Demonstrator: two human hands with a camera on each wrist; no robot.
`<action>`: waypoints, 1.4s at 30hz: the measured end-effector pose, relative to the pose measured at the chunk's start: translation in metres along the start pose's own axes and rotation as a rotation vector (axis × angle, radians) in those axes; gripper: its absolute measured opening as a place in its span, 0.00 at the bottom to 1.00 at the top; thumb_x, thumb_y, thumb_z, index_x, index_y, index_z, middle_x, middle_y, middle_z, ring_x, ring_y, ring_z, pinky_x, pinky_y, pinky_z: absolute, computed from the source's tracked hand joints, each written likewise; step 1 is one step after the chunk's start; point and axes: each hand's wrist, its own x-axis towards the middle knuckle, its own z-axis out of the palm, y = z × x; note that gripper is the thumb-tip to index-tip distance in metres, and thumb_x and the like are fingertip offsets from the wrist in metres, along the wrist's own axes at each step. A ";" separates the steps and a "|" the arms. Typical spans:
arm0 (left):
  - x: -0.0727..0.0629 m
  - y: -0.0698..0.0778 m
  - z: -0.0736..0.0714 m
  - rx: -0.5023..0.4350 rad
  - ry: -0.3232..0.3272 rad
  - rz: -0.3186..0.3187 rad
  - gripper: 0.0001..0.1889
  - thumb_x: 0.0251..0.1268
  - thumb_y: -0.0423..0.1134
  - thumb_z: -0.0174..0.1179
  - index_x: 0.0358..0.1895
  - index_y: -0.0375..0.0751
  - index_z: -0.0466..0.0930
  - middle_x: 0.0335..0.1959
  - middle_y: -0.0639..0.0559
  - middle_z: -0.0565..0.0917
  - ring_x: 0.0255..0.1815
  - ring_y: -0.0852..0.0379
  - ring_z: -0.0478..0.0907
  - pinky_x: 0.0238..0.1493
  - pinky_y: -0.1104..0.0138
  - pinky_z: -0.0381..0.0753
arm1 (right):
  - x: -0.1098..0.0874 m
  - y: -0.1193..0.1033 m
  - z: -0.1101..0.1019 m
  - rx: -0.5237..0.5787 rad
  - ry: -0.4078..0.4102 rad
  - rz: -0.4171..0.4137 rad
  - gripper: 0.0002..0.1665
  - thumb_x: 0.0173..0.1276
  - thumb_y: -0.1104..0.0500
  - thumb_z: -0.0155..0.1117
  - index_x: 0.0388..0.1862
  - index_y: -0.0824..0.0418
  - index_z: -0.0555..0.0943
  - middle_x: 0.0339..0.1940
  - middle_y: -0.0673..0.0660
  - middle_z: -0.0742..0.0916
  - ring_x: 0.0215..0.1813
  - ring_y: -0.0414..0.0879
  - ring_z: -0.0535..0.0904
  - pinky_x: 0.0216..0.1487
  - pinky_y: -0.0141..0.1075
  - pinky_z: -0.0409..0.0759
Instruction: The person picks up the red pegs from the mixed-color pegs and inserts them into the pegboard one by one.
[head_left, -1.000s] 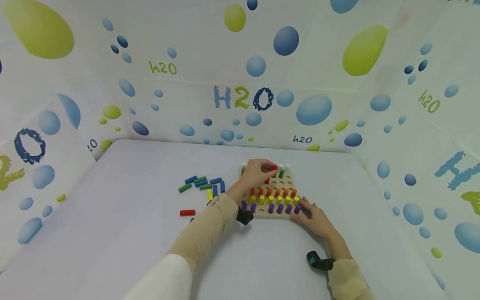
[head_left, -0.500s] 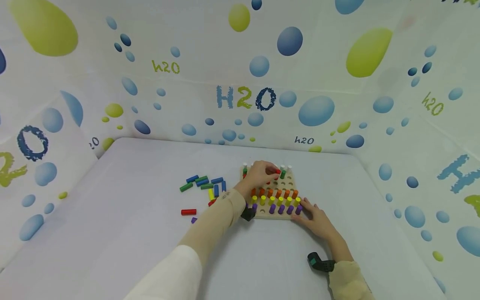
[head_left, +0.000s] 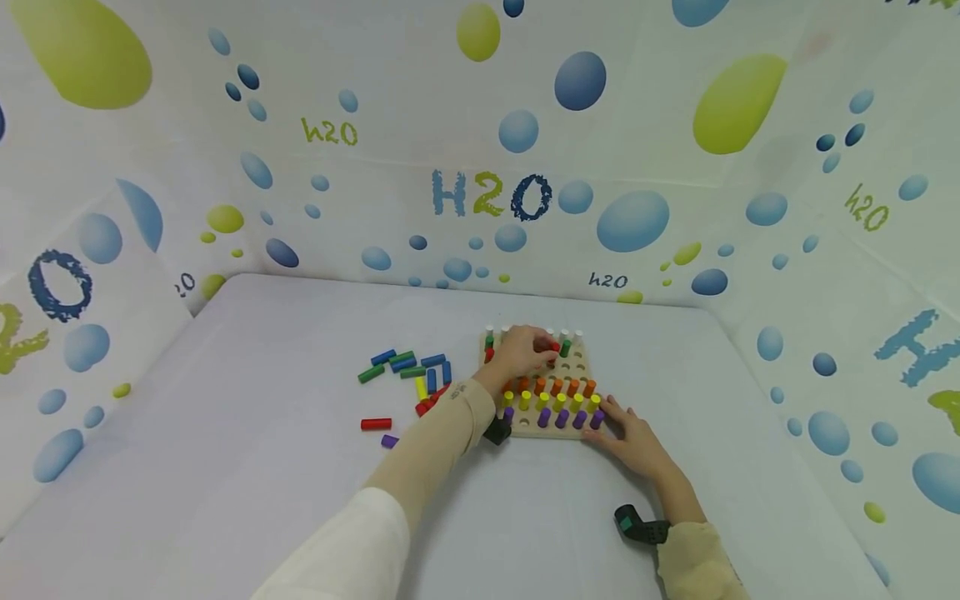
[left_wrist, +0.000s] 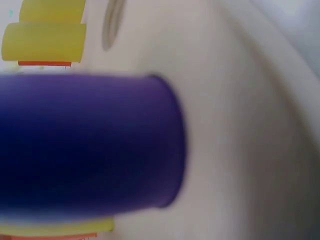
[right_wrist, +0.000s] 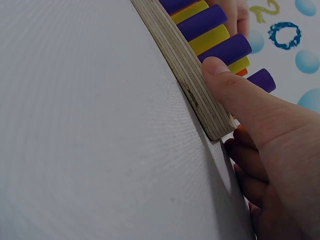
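Note:
A wooden pegboard (head_left: 555,432) carries rows of upright coloured pegs. My left hand (head_left: 521,353) reaches over its far part and pinches a red peg (head_left: 555,346) beside a standing green peg (head_left: 566,350); the peg's lower end is hidden. The left wrist view has a purple peg (left_wrist: 95,145) close to the camera, with yellow pegs (left_wrist: 45,42) behind it. At the board's near right corner, my right hand (head_left: 636,442) grips the edge, thumb (right_wrist: 216,66) on the near side by the purple pegs and fingers along the right side.
Left of the board lie loose pegs: several blue pegs (head_left: 432,360) and green pegs (head_left: 371,374), a yellow peg (head_left: 421,388), red pegs (head_left: 377,424) and a purple peg (head_left: 390,442). A patterned sheet (head_left: 420,208) rises behind the white table (head_left: 247,400).
The red peg in my left hand has come down a little toward the board, in the row with the green peg. My right hand has stayed at the corner.

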 end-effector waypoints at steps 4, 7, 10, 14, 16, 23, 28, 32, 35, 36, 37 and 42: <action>0.000 0.000 0.001 0.029 -0.030 -0.006 0.12 0.62 0.40 0.59 0.45 0.40 0.81 0.40 0.53 0.83 0.42 0.60 0.78 0.45 0.71 0.76 | 0.000 -0.001 0.000 -0.001 -0.008 0.010 0.46 0.61 0.39 0.59 0.67 0.67 0.61 0.70 0.65 0.58 0.66 0.74 0.47 0.61 0.64 0.48; -0.001 0.001 0.001 0.060 -0.047 -0.007 0.12 0.62 0.41 0.59 0.46 0.41 0.81 0.41 0.53 0.82 0.42 0.60 0.77 0.46 0.71 0.75 | 0.000 -0.002 0.000 0.002 -0.009 0.014 0.46 0.61 0.39 0.59 0.68 0.66 0.61 0.70 0.65 0.58 0.66 0.74 0.47 0.61 0.64 0.48; -0.002 0.001 0.001 0.087 -0.056 0.003 0.12 0.63 0.41 0.58 0.47 0.42 0.80 0.41 0.54 0.83 0.42 0.60 0.77 0.45 0.72 0.75 | 0.000 -0.002 0.000 0.004 -0.006 0.013 0.46 0.61 0.40 0.59 0.68 0.66 0.61 0.70 0.65 0.58 0.66 0.74 0.47 0.61 0.63 0.48; -0.005 0.001 0.002 0.131 -0.060 0.017 0.11 0.63 0.41 0.58 0.47 0.43 0.80 0.41 0.54 0.83 0.42 0.60 0.77 0.45 0.71 0.75 | 0.000 -0.002 0.000 -0.001 -0.003 0.008 0.45 0.60 0.40 0.60 0.67 0.67 0.61 0.70 0.66 0.58 0.66 0.74 0.48 0.62 0.63 0.48; -0.006 0.002 0.002 0.160 -0.067 0.016 0.12 0.63 0.41 0.58 0.47 0.43 0.80 0.41 0.54 0.83 0.42 0.60 0.77 0.46 0.71 0.75 | -0.001 -0.002 0.001 -0.002 -0.003 0.007 0.46 0.60 0.40 0.60 0.67 0.67 0.61 0.70 0.66 0.58 0.66 0.74 0.48 0.62 0.63 0.48; -0.004 0.002 0.005 0.302 -0.099 0.013 0.13 0.63 0.42 0.57 0.49 0.43 0.79 0.41 0.53 0.81 0.40 0.60 0.76 0.44 0.71 0.75 | -0.001 -0.002 0.001 -0.005 -0.009 0.013 0.46 0.60 0.39 0.59 0.67 0.67 0.60 0.70 0.66 0.58 0.66 0.74 0.47 0.61 0.63 0.48; -0.007 0.005 0.002 0.344 -0.083 0.023 0.16 0.64 0.42 0.57 0.52 0.40 0.77 0.44 0.50 0.81 0.43 0.58 0.76 0.45 0.70 0.75 | -0.001 -0.002 0.001 -0.002 -0.007 0.011 0.46 0.60 0.39 0.59 0.67 0.67 0.60 0.70 0.66 0.58 0.66 0.74 0.47 0.62 0.63 0.48; -0.015 0.007 -0.010 0.288 -0.036 0.005 0.17 0.63 0.42 0.57 0.53 0.40 0.77 0.47 0.49 0.80 0.47 0.56 0.75 0.49 0.68 0.74 | -0.002 -0.002 0.002 0.010 -0.004 0.006 0.47 0.60 0.38 0.59 0.68 0.67 0.60 0.70 0.66 0.58 0.66 0.74 0.47 0.62 0.63 0.49; -0.022 0.010 -0.022 0.257 0.024 -0.002 0.16 0.62 0.42 0.58 0.52 0.40 0.78 0.47 0.50 0.81 0.49 0.55 0.76 0.51 0.66 0.74 | -0.002 -0.001 0.003 0.011 -0.002 0.010 0.47 0.59 0.38 0.59 0.68 0.66 0.60 0.70 0.65 0.58 0.66 0.74 0.47 0.62 0.63 0.49; -0.025 0.011 -0.027 0.241 0.047 -0.003 0.16 0.62 0.41 0.58 0.52 0.40 0.78 0.46 0.51 0.81 0.48 0.55 0.76 0.49 0.66 0.75 | -0.002 -0.002 0.003 0.009 -0.003 0.008 0.47 0.59 0.38 0.59 0.68 0.66 0.60 0.70 0.65 0.58 0.66 0.74 0.47 0.61 0.64 0.49; -0.028 0.011 -0.032 0.232 0.069 0.007 0.16 0.62 0.41 0.58 0.52 0.40 0.78 0.46 0.51 0.81 0.48 0.55 0.76 0.49 0.66 0.75 | -0.002 -0.002 0.003 0.009 -0.002 0.008 0.47 0.59 0.38 0.59 0.68 0.66 0.60 0.70 0.65 0.58 0.66 0.74 0.47 0.61 0.64 0.49; -0.051 0.012 -0.060 0.212 0.148 0.044 0.17 0.62 0.39 0.58 0.53 0.41 0.77 0.46 0.50 0.81 0.47 0.53 0.77 0.48 0.63 0.76 | -0.003 -0.003 0.000 -0.001 -0.007 0.009 0.48 0.60 0.37 0.59 0.68 0.67 0.60 0.70 0.66 0.57 0.66 0.75 0.47 0.61 0.64 0.49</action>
